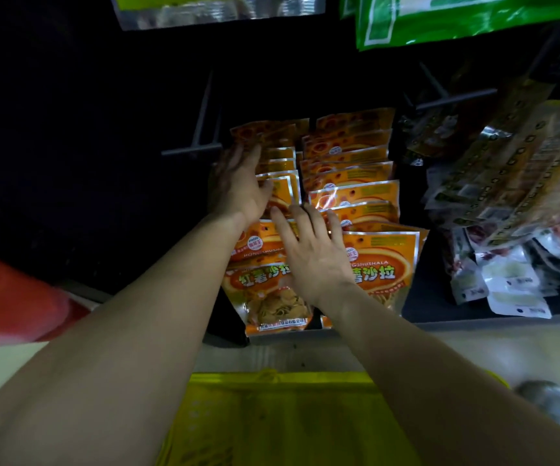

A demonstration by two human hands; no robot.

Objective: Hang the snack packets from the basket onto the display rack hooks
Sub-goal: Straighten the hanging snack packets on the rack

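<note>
Basket: the yellow basket sits closest to us, straight on the near side of the orange packets and framed by both forearms. It is too dim inside to say what it holds.
Shoe: a grey shoe stands on the pale floor, nearer than the packets and off to their right.
Red shape: a blurred red shape lies out to the near left of the packets. I cannot tell what it is.
Orange packets: here's the stock, hanging in two rows side by side, one packet behind another, running back into the dark rack.
Right hand: the right hand is laid flat with fingers spread across the front packets, straddling the gap between the two rows. It is relaxed and grasps nothing.
Left hand: the left hand reaches further back, fingers straight along the left edge of the left row. The thumb rests on one packet's face, with no clench that I can see.
Rack arm: a dark rack arm juts out just left of the packets, beside the left fingertips.
Right-hand neighbours: silver-and-white packets and yellow-brown packets hang in bunches to the right of the orange rows.
Green packets: the green packets hang above and beyond the orange ones, at the top edge.
</note>
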